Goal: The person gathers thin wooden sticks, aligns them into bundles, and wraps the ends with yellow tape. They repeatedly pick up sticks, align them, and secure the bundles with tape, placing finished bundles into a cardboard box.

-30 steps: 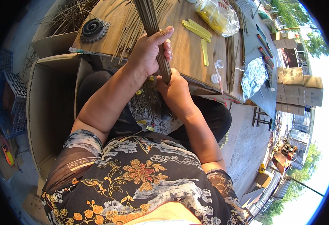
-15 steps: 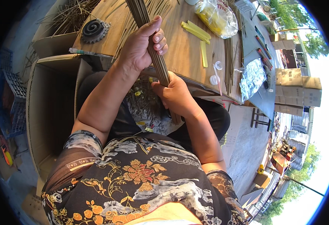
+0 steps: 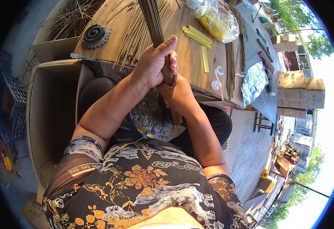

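Observation:
A tight bundle of thin brown incense sticks slants in front of me, its top running out past the upper edge of the head view. My left hand is wrapped round its middle, thumb lying along the upper side. Just below and touching it, my right hand grips the lower part of the same bundle. The lower ends of the sticks show beneath my right hand, above my lap. Loose incense sticks lie spread on the wooden table beyond my left hand.
Yellow strips, a clear bag with yellow contents, another row of sticks and crumpled clear plastic lie on the table. A dark spiral coil-shaped object sits at its left. An open cardboard box stands at my left.
My left hand has slid down the bundle, closer to my right hand, and the bundle has shifted slightly right. The loose sticks on the table show more fully.

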Demonstrator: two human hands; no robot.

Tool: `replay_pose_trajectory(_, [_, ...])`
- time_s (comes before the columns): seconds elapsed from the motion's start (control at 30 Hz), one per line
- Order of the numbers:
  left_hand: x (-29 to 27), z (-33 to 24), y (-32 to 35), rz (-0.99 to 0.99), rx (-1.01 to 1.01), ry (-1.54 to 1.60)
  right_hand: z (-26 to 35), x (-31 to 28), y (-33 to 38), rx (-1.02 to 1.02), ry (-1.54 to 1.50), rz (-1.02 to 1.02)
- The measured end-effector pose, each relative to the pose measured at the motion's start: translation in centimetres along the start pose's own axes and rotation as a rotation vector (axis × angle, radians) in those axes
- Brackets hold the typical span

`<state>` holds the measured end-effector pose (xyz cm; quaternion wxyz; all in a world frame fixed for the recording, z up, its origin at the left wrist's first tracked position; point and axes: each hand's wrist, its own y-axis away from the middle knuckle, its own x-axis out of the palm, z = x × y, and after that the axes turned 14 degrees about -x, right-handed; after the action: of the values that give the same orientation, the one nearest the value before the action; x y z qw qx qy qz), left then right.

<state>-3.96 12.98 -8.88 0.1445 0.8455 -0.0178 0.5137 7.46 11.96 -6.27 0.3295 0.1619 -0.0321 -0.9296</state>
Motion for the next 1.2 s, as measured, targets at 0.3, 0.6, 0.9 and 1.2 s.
replay_pose_trajectory(0.3, [0.0, -0.8, -0.1, -0.101, 0.105, -0.059, -1.1, -1.6, 1.0, -0.409, 0.347, -0.282])
replay_pose_trajectory(0.6, [-0.1, -0.5, -0.2, -0.111, 0.108, -0.137, -0.5, -1.5, 1.0, -0.331, 0.391, -0.248])
replay_pose_trajectory(0.9, [-0.2, -0.6, -0.2, -0.153, 0.056, -0.131, -0.1, -2.4, 0.6, -0.111, 0.026, -0.124])
replay_pose_trajectory(1.2, [-2.4, -5.7, 0.2, -0.119, 0.278, -0.066, -0.9, -5.4, 3.8, -0.272, 0.418, 0.081])
